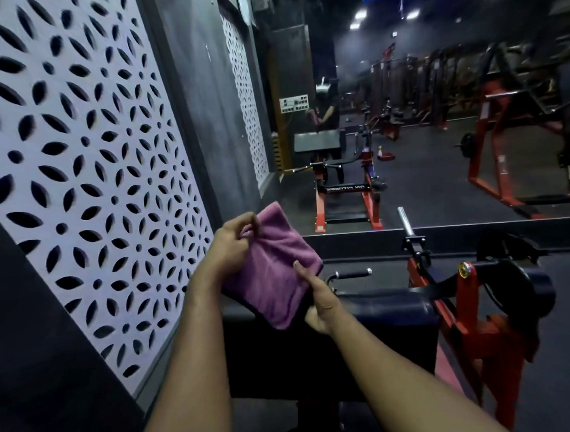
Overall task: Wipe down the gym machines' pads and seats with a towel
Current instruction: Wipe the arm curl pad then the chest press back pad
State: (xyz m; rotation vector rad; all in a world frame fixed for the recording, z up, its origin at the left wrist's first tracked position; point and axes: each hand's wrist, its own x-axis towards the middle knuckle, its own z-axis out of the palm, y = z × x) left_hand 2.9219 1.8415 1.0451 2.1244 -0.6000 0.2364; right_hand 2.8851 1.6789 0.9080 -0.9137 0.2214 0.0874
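Folded purple towel (274, 274) held above black arm pad (371, 313); left hand (237, 241) fingers pinch its top edge, right hand (322, 306) fingers clamp its lower corner.

The right hand's (322, 306) fingers lay hidden behind the purple towel (272, 274); far machines (434, 78) blurred in dim haze

White lattice panel (81, 164) with leaf-shaped cutouts covers left wall. Wall mirror (435, 129) ahead reflects dim gym floor. Ceiling lights (360, 14) lit.
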